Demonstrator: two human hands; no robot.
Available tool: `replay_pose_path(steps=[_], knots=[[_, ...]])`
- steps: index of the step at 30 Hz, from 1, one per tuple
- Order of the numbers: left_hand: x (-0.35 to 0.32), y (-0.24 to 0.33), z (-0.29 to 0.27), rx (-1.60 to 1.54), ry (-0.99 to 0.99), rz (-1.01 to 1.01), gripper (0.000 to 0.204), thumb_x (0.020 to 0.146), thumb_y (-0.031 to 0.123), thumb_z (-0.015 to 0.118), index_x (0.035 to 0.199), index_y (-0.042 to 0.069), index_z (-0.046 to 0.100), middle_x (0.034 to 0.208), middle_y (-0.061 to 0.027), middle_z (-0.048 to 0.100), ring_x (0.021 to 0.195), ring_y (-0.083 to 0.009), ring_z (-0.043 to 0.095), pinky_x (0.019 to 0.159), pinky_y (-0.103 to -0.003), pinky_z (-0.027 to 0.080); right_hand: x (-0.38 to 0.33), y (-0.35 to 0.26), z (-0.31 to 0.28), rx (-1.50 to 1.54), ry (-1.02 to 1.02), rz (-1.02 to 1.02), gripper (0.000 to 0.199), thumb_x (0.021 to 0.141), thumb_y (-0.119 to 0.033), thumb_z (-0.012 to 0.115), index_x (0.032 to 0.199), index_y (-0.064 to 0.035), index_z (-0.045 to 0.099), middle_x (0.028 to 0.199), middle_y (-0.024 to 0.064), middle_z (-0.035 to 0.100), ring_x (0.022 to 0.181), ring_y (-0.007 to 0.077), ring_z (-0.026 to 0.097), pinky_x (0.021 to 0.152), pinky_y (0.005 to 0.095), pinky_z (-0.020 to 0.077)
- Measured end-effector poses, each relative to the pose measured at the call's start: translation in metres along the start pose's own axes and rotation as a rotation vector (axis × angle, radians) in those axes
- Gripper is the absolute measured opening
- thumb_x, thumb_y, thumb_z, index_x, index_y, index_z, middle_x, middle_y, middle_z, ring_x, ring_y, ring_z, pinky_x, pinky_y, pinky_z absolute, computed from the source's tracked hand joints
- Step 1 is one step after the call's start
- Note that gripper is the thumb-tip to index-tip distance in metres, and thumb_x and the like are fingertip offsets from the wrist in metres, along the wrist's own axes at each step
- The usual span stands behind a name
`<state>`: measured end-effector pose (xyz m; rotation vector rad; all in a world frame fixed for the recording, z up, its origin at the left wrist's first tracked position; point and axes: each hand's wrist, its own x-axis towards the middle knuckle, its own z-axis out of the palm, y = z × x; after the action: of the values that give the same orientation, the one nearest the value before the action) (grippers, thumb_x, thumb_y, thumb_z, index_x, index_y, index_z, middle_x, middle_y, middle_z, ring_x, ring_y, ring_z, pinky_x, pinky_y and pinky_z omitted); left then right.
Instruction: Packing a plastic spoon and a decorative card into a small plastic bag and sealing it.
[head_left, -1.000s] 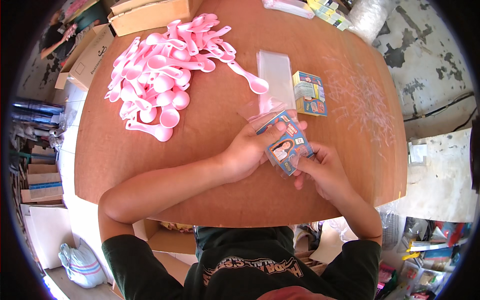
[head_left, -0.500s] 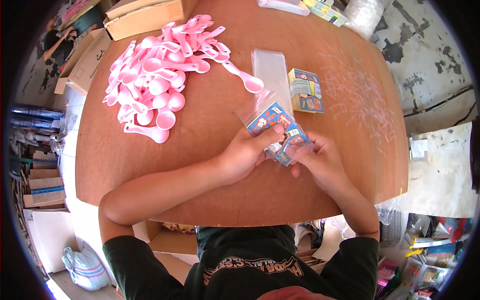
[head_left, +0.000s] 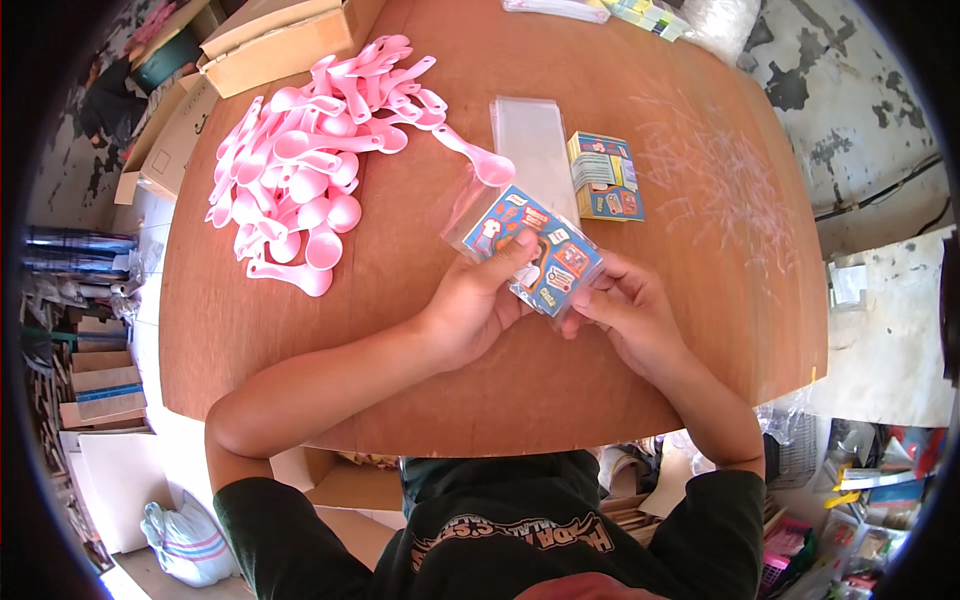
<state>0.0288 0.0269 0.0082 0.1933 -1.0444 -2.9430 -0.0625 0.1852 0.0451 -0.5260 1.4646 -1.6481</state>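
A blue printed card (head_left: 545,262) in a clear plastic sleeve (head_left: 462,214) is held between my two hands above the table. My left hand (head_left: 480,300) grips its left side, thumb on top and fingers beneath. With thumb and fingers, my right hand (head_left: 625,300) pinches the lower right corner. Just beyond lies a stack of clear plastic sleeves (head_left: 530,145), partly covered by the held card. To its right sits a banded stack of similar cards (head_left: 606,178). One pink measuring spoon (head_left: 487,163) rests against the sleeves, its handle toward a large pile of pink spoons (head_left: 300,170).
The brown wooden table (head_left: 400,410) has thin clear plastic strips (head_left: 715,190) scattered at its right. A cardboard box (head_left: 285,45) stands at the far left edge. Plastic packs (head_left: 560,8) and a white roll (head_left: 718,25) lie at the back. A peeling wall rises on the right.
The held card has shifted slightly left and turned, with more of its face showing. My right fingers have moved along its lower right edge. The whole view has shifted a little.
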Motion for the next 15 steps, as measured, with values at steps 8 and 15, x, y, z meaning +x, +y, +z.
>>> replay_pose_path(steps=[8,15], knots=[[-0.004,-0.008,0.008,0.134,-0.051,0.053,0.037,0.095,0.026,0.051,0.126,0.006,0.045,0.111,-0.0056,0.059,0.099,-0.0158,0.059,0.082,-0.034,0.050,0.000,0.010,-0.005,-0.072,0.022,-0.082,0.030,0.086,-0.012,0.065,0.111,0.0001,0.054,0.091,0.0090,0.064,0.075,0.0119,0.062,0.064,0.0263,0.0525],[-0.007,-0.003,0.012,0.179,-0.079,0.035,0.053,0.095,0.029,0.051,0.139,0.008,0.031,0.134,-0.0073,0.045,0.119,-0.0202,0.048,0.092,-0.041,0.045,-0.001,0.016,-0.004,0.043,0.049,-0.120,0.036,0.085,-0.008,0.064,0.117,0.0002,0.050,0.091,0.0091,0.064,0.073,0.0123,0.062,0.060,0.0253,0.0523]])
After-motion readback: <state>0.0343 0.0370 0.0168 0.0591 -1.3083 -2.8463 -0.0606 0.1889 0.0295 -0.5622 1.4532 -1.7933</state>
